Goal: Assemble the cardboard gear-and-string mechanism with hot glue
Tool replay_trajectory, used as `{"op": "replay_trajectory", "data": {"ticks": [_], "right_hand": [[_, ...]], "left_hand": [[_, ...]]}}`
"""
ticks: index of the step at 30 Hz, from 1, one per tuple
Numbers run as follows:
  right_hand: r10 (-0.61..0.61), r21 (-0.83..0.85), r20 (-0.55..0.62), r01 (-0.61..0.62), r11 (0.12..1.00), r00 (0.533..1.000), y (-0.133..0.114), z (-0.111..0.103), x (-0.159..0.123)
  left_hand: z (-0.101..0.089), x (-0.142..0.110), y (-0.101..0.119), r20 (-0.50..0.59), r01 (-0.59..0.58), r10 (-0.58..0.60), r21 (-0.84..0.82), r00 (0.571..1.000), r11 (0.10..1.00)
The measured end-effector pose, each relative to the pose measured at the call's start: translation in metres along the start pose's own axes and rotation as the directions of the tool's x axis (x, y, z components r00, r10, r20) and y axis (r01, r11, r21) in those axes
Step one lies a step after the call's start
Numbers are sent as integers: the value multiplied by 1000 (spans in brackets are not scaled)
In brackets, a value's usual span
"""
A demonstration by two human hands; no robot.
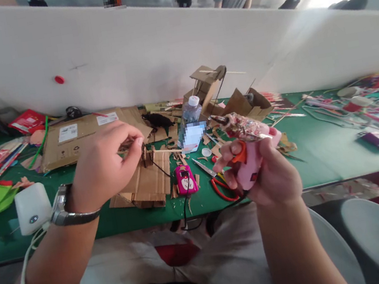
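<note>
My right hand (267, 172) grips a pink hot glue gun (249, 149), a finger on its orange trigger and its nozzle aimed left. My left hand (106, 163), with a metal watch on the wrist, pinches a small cardboard-and-stick piece (148, 154) held over a stack of cardboard sheets (147, 183). The two hands are apart, with the glue gun's tip to the right of the small piece.
On the green table (322, 153) lie a flat cardboard box (79, 136), a water bottle (190, 113), a pink box cutter (185, 180), red-handled scissors (216, 181), a white charger (32, 207) and cardboard scraps. A white partition stands behind. People are beyond it.
</note>
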State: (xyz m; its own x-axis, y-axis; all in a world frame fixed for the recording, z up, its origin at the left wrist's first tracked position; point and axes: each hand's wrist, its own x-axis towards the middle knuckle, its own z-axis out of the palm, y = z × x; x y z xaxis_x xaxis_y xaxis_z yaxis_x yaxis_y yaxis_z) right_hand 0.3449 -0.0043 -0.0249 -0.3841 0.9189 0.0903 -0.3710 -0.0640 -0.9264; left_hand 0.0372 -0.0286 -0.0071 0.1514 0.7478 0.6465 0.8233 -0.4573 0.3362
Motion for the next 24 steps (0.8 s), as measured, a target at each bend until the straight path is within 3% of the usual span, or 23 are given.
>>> {"op": "replay_trajectory", "data": {"ticks": [7,13,19,24], "right_hand": [[16,48,-33,-14,999,999,13,8,9],[-26,57,-63,29,998,998,23,13,13],[-62,64,-43,65,996,997,18,28,20],[-80,80,20,78,994,997,6,53,32]], "left_hand": [[3,-1,-10,48,124,-115,-284,992,951],[1,6,-13,153,186,-117,-594,981,783],[1,7,-13,79,110,-78,-780,994,616],[6,10,-11,-82,-53,-21,-803,996,594]]}}
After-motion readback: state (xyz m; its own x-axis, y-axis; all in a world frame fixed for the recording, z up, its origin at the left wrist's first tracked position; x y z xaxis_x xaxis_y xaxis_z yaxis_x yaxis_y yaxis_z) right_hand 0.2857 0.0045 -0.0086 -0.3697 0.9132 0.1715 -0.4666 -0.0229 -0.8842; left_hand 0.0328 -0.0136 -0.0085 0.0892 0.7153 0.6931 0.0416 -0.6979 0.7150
